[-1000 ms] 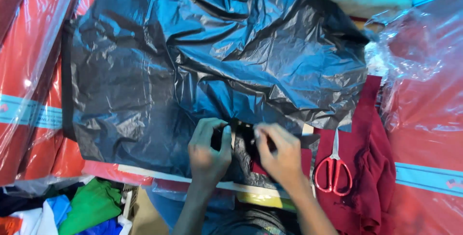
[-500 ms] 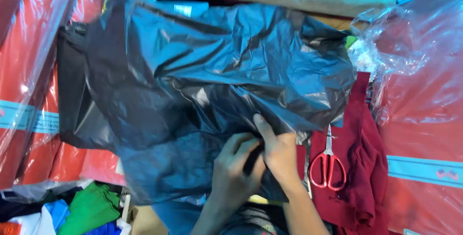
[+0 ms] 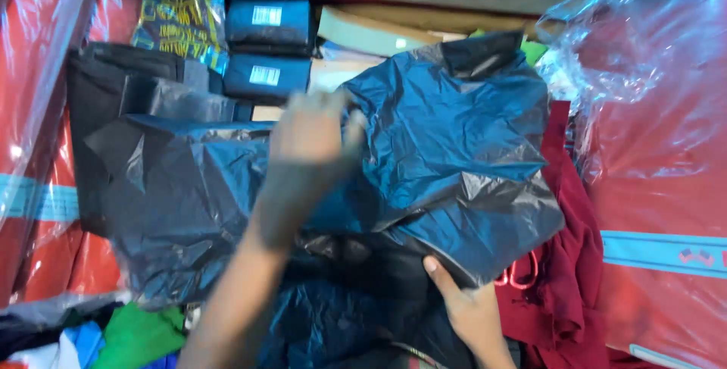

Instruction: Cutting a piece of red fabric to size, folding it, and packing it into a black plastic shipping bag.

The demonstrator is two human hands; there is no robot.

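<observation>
Moved since the earlier frames: left hand, formerly down at the near edge beside the right, now reaches up and forward over the black plastic bag, blurred with motion; bag itself folded back toward the right, uncovering two dark wrapped parcels and a flat stack of black bags beyond and to the left of that hand. Left hand: fingers curled over a crease of the bag where the folded-over half meets the flat half; whether they pinch the film or only press on it cannot be told through the blur. Right hand: at the near edge, thumb laid on top of the lower corner of the folded half, remaining fingers hidden beneath, so apparently pinching that corner. Bag: spread between the two hands, crumpled, glossy, its left portion lying flat over red wrapped bundles. Red-handled scissors: just right of the right hand, mostly covered by the bag's corner, resting on a maroon cloth. Green cloth: near the left forearm, well below the grip. Handling note, as judgement: thin film slips and balloons, so the near corner is best kept firmly held while the upper hand draws the fold across evenly; keep the film from snagging on the scissors under that corner.
</observation>
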